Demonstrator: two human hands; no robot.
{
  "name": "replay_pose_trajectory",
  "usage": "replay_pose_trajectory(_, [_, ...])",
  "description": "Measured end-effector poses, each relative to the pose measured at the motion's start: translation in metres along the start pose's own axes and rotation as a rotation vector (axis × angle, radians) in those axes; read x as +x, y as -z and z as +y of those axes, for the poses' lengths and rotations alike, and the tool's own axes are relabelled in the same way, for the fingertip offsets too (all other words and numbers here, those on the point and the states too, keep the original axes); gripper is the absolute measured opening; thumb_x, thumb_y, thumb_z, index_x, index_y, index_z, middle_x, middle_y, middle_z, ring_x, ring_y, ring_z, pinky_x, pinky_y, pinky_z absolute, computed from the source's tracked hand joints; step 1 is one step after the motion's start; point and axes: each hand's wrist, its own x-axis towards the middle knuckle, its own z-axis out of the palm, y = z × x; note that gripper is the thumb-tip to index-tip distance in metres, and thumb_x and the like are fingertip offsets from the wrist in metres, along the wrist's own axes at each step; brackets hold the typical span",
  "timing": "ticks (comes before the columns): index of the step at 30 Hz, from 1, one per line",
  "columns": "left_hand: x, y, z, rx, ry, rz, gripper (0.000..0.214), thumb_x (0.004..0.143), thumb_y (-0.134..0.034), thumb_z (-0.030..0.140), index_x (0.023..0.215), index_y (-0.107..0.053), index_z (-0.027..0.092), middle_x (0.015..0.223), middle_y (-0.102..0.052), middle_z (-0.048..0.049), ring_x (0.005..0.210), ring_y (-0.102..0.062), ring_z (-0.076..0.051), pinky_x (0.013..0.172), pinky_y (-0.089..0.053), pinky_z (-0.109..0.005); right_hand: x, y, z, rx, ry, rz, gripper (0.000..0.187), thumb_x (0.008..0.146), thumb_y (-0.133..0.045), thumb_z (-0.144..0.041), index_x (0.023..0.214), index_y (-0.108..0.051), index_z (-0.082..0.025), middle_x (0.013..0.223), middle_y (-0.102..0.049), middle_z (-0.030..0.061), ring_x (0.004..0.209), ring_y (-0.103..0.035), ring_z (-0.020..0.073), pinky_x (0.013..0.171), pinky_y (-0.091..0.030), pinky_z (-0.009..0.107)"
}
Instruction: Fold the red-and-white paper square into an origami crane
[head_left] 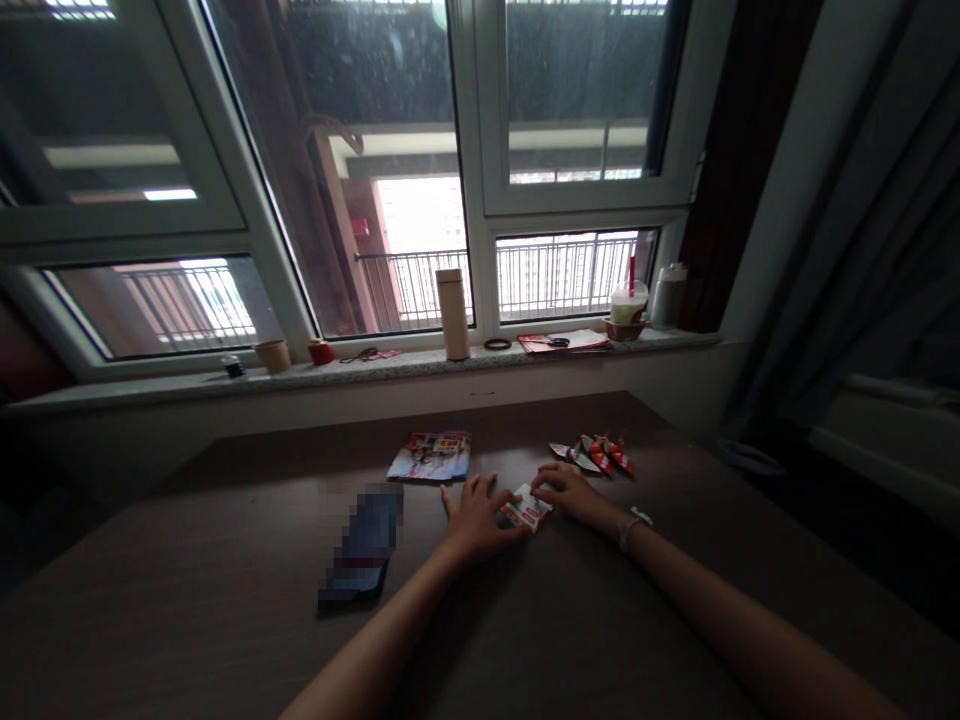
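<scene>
Left hand (pixel 478 518), loosely spread, steadies a small folded paper (pixel 531 510) on the table (pixel 225 560), nearer than the paper cranes (pixel 604 455), while the right hand (pixel 568 491) curls at its right edge, grip unclear, apparently mid-fold, which calls for aligned edges before firm creasing.

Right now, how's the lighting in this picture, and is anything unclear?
Head view: backlit by the window, partly blown-out outside; left hand, right hand and tabletop dim; curtain at right in deep shade; dark blue item largely pixelated into coarse blocks; small print on the paper unreadable.
</scene>
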Motion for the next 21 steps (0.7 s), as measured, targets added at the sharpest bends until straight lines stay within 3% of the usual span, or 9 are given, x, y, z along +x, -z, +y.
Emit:
replay_pose_trajectory(9, [-0.001, 0.007, 0.004, -0.009, 0.025, -0.059, 0.059, 0.073, -0.058, 0.071, 0.125, -0.059, 0.044, 0.159, -0.028, -0.0047, 0.147, -0.016, -0.040, 0.105, 0.006, -0.077, -0.008, 0.024, 0.000, -0.007, 0.123, -0.234, 0.023, 0.088, -0.057, -0.038, 0.100, -0.072, -0.026, 0.139, -0.048, 0.0068, 0.135, -0.036, 0.0279, 0.116, -0.025, 0.046])
replay_pose_trajectory(15, [-0.001, 0.009, 0.004, -0.017, 0.035, -0.074, 0.056, 0.073, -0.059, 0.068, 0.124, -0.059, 0.044, 0.159, -0.027, -0.0050, 0.147, -0.016, -0.039, 0.105, 0.004, -0.078, -0.008, 0.027, 0.005, 0.005, 0.163, -0.253, 0.024, 0.088, -0.059, -0.043, 0.097, -0.076, -0.028, 0.139, -0.050, 0.0052, 0.135, -0.036, 0.0285, 0.117, -0.023, 0.046])
replay_pose_trajectory(21, [0.001, 0.011, 0.002, -0.027, 0.032, -0.104, 0.056, 0.073, -0.059, 0.067, 0.126, -0.057, 0.048, 0.160, -0.025, -0.0040, 0.148, -0.013, -0.038, 0.103, 0.005, -0.079, -0.006, 0.034, 0.012, 0.006, 0.249, -0.269, 0.027, 0.084, -0.064, -0.048, 0.100, -0.077, -0.031, 0.133, -0.057, 0.0051, 0.127, -0.045, 0.0274, 0.112, -0.029, 0.045])
